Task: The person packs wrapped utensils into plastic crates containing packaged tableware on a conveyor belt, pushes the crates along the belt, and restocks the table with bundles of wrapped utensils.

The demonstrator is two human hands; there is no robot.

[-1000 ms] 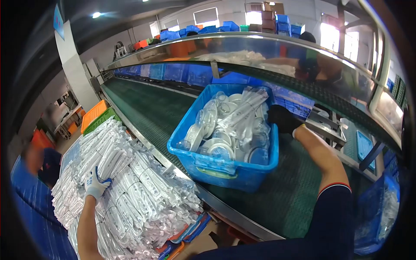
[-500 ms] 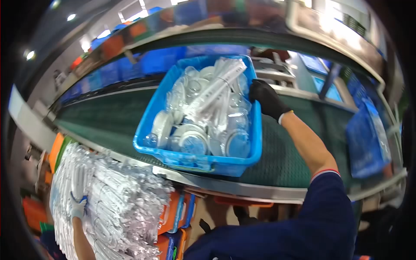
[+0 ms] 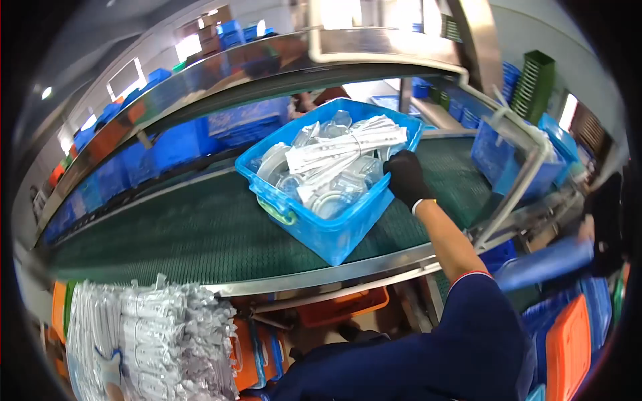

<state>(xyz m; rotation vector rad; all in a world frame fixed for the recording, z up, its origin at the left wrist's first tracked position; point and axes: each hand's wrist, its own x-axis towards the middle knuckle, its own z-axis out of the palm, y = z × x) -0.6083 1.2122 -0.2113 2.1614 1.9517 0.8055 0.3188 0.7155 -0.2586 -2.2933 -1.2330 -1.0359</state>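
Observation:
A blue plastic bin sits turned at an angle on the green conveyor belt. Inside are clear round plastic containers with white parts, and a banded bundle of clear-wrapped white items lies across the top. My right hand, in a black glove, has its fingers closed over the bin's right rim. At lower left, my left hand, in a white and blue glove, rests with thumb and fingers spread on a tall stack of clear-wrapped packages. Its wrist is cut off by the frame edge.
Blue bins line the belt's far side under a metal shelf. Another filled blue bin stands at right, behind a metal frame. Orange and blue crates are below the belt. A person's dark sleeve shows at far right.
The view has swung right. The blue bin has turned, its near corner now pointing toward me, with my right hand still on its rim. My left hand remains on the package stack.

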